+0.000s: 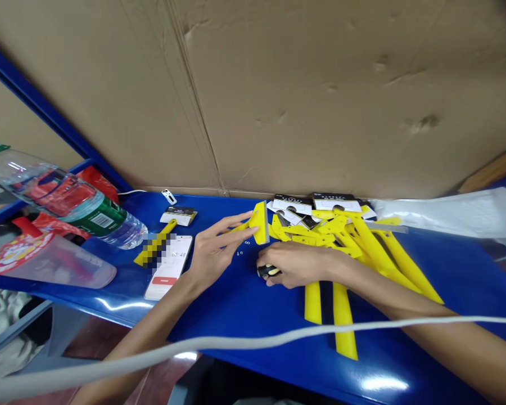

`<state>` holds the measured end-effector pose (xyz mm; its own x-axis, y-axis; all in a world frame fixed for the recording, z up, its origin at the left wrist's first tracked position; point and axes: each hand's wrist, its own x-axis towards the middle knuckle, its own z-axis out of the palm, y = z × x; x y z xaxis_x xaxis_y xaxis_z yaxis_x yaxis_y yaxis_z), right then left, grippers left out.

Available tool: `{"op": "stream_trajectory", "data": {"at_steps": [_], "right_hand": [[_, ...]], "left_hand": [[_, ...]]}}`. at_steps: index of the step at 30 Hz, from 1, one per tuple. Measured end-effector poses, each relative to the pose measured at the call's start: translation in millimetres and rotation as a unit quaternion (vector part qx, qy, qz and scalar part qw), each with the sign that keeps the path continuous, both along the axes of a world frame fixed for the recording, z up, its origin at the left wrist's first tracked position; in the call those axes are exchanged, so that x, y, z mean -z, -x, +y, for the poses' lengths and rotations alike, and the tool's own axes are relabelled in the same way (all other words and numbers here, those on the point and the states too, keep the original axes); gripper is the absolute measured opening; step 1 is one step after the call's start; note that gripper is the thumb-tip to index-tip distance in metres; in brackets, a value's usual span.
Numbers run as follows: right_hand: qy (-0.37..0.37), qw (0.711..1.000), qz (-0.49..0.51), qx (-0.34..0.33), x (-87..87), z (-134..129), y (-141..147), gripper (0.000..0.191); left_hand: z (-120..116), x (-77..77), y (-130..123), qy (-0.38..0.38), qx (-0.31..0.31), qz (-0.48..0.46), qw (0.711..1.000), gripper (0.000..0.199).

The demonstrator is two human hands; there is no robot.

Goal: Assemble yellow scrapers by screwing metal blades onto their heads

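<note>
We've got the blue table (244,315), yellow parts (377,253) heaped to the right; the left hand (213,247) pinches a yellow scraper (258,226) above it, the right hand (295,261) curls its fingers round a black-and-yellow handle (269,271) (mostly hidden), tiny bits (247,242) nearby.

The yellow scraper (260,228) is gripped in the left hand (213,247), its flared head pointing right, a grey strip along the outer edge. Just beside it, a tool (269,270) with a black-and-yellow grip sits in the right hand (293,263), mostly covered from view.
</note>
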<state>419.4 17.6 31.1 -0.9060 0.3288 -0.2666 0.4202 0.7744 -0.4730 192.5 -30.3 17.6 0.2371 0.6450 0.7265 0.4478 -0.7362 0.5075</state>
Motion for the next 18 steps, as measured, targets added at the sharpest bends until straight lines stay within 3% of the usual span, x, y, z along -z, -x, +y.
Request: {"op": "stream_trajectory", "data": {"at_steps": [8, 18], "right_hand": [[-0.013, 0.999, -0.034, 0.022, -0.8, 1.7, -2.0, 0.021], [-0.019, 0.998, -0.051, 0.022, -0.8, 3.1, -6.6, 0.016]], "left_hand": [[0.6, -0.9, 0.2, 0.019, 0.001, 0.008, 1.000, 0.029], [5.9, 2.8, 6.0, 0.033, 0.014, 0.039, 0.999, 0.023]]}}
